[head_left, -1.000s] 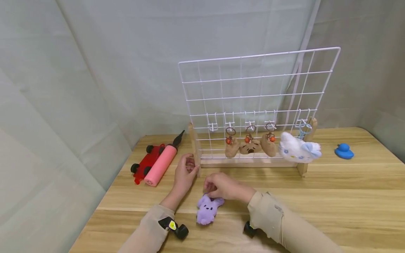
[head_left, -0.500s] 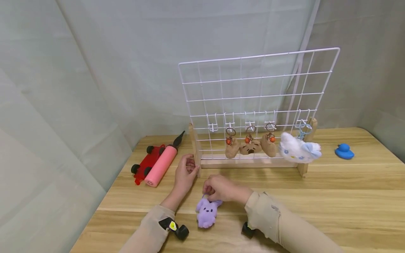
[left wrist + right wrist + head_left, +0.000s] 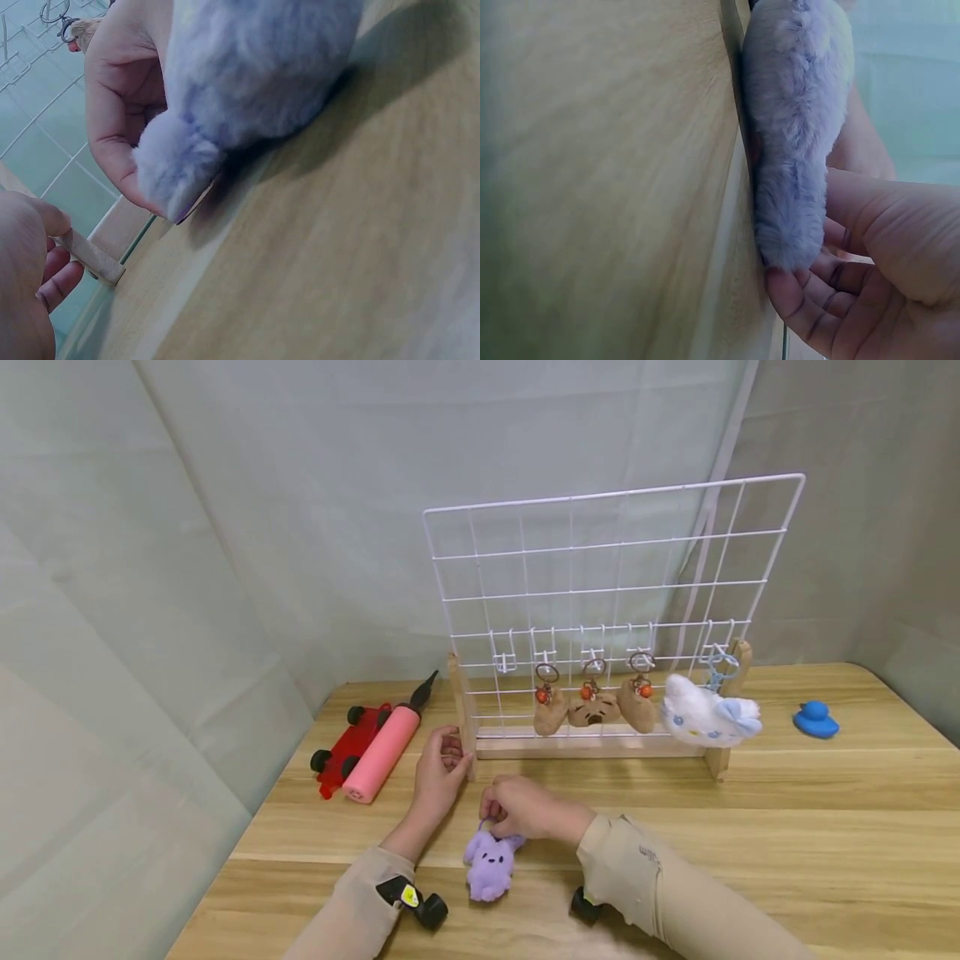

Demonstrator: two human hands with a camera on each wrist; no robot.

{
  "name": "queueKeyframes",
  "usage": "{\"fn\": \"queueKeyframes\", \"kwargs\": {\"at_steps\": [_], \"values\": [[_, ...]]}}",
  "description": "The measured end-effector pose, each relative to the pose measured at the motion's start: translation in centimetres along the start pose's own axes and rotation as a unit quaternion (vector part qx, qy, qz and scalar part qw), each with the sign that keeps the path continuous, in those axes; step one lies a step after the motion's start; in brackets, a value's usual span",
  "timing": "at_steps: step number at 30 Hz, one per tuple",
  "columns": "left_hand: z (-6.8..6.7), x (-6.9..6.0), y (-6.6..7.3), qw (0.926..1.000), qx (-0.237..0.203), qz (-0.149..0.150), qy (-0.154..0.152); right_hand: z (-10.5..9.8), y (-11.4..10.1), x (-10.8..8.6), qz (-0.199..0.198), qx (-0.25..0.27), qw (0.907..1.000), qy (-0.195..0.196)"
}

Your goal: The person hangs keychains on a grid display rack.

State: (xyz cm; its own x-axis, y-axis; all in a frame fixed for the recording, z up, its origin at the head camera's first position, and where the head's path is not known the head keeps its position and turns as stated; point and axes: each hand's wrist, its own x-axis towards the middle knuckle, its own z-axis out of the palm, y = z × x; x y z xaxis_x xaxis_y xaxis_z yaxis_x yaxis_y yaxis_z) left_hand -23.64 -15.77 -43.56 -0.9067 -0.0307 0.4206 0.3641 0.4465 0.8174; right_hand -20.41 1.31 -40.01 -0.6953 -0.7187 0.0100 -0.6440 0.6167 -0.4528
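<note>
A small purple plush rabbit keychain (image 3: pixel 491 867) lies on the table in front of the rack, face up. My right hand (image 3: pixel 531 807) pinches its thin purple loop just above the ears; the fingertips are partly hidden in the head view. Close by the ears, the right wrist view shows my right fingers (image 3: pixel 784 296) at the fur. To the left, my left hand (image 3: pixel 438 772) holds the left wooden stand (image 3: pixel 462 710) of the white wire grid rack (image 3: pixel 595 587) between thumb and fingers. The left wrist view also shows that wooden foot (image 3: pixel 97 259) in its grasp.
Brown plush keychains (image 3: pixel 593 708) and a white cat plush (image 3: pixel 708 714) hang from hooks on the grid. One hook (image 3: pixel 505 662) at left bears nothing. A red toy car (image 3: pixel 352 747), a pink hand pump (image 3: pixel 384 753) and a blue duck (image 3: pixel 816 719) stand aside.
My right hand has shifted slightly left and toward me, and the rabbit has turned a little with its loop now showing. The left hand stays on the stand.
</note>
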Motion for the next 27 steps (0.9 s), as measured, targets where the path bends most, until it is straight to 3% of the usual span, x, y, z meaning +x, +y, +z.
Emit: {"fn": "queueKeyframes", "kwargs": {"at_steps": [11,27], "values": [[0.03,0.02,0.01,1.0000,0.003,0.000,-0.002,0.22,-0.12,0.19,0.008,-0.009,0.9998,0.015],[0.03,-0.03,0.10,0.9999,-0.012,-0.002,0.000,0.07,0.24,0.07,0.000,0.071,0.9974,0.015]]}}
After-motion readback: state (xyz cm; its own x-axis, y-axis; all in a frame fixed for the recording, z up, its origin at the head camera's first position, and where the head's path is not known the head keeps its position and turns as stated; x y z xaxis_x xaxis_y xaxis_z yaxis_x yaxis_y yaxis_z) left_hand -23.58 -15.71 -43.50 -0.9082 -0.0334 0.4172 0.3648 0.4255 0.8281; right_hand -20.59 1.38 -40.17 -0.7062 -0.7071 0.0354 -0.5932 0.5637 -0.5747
